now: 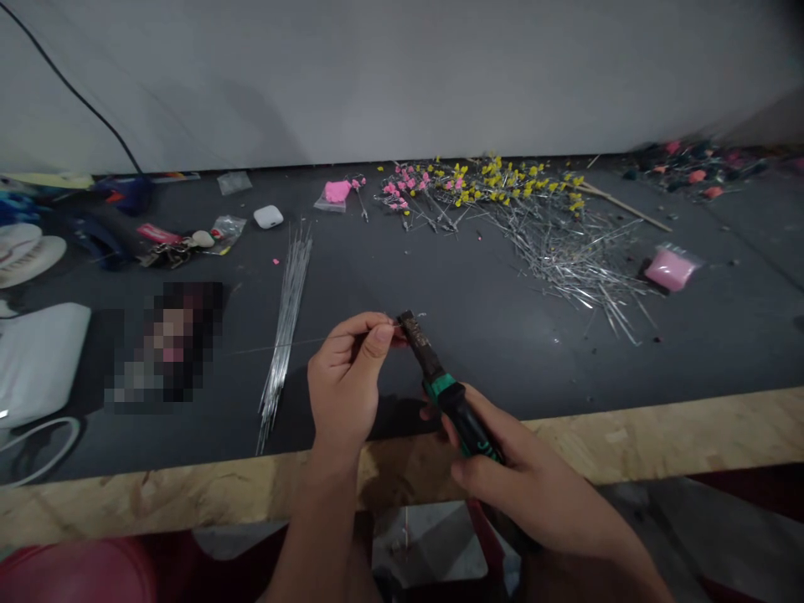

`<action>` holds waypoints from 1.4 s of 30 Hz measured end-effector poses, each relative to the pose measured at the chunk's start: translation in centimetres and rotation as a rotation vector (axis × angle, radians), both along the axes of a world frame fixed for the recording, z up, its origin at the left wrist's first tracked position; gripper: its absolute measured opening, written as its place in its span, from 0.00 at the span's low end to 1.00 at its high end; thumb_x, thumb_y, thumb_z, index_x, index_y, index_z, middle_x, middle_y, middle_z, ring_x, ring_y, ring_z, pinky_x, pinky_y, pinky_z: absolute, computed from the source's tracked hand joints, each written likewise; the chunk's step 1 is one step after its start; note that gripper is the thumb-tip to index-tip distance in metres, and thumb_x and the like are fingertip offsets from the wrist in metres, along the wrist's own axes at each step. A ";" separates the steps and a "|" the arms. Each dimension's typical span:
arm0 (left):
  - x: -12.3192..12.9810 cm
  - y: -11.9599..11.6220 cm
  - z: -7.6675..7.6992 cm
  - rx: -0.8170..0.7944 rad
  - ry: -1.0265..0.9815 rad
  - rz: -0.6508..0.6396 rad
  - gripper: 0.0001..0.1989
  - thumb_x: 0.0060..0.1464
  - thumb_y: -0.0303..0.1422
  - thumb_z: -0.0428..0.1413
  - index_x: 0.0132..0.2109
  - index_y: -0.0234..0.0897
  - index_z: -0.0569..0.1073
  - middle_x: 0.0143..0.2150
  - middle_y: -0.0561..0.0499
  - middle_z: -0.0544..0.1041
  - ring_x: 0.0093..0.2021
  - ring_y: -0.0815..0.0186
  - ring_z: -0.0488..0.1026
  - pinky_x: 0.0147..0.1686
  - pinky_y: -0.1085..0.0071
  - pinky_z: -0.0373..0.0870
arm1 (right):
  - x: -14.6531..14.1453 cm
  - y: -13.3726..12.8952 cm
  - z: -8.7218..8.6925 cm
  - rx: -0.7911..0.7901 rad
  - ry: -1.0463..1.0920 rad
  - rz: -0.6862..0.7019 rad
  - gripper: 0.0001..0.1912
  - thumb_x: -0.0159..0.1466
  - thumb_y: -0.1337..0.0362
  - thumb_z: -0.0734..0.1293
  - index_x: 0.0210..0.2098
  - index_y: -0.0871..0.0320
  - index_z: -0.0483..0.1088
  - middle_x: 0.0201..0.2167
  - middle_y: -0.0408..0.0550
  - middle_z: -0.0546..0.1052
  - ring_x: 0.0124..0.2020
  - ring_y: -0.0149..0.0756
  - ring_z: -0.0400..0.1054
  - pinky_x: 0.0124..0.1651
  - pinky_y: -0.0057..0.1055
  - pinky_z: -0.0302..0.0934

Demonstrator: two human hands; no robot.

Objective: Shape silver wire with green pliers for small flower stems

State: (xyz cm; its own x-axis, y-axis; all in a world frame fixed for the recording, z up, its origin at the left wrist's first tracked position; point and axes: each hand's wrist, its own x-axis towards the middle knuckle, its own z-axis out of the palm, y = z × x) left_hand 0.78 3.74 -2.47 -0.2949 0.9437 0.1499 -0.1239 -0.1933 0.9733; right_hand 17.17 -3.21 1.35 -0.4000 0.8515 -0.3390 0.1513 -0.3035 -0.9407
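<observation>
Between the thumb and fingers of my left hand [347,381] a thin wire [295,342] is pinched, its long end reaching out to the left. My right hand [521,477] is wrapped round the black and green handle of a pair of pliers [427,352]. The jaws of the pliers meet the wire's short end just beyond my left fingertips; how firmly they bite on it is too small to tell. Left of my left hand lies a loose bundle of straight silvery wires [290,310] on the dark tabletop [477,276].
Wire stems with yellow [496,180] and pink [402,188] tips lie along the wall, beside a heap of cut wires [571,255]. Pink clay bags [671,268], a white earbud case [268,217], keys [169,247] and a white charger [47,360] are spread around. A wooden edge [603,427] runs along the front.
</observation>
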 end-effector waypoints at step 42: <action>-0.8 -0.6 0.3 0.293 0.720 0.108 0.01 0.56 0.30 0.55 0.36 0.38 0.71 0.37 0.50 0.74 0.41 0.64 0.71 0.43 0.65 0.68 | 0.0 0.3 0.1 -0.383 0.285 -0.085 0.08 0.48 0.69 0.65 0.29 0.58 0.63 0.35 0.44 0.66 0.35 0.31 0.58 0.39 0.28 0.55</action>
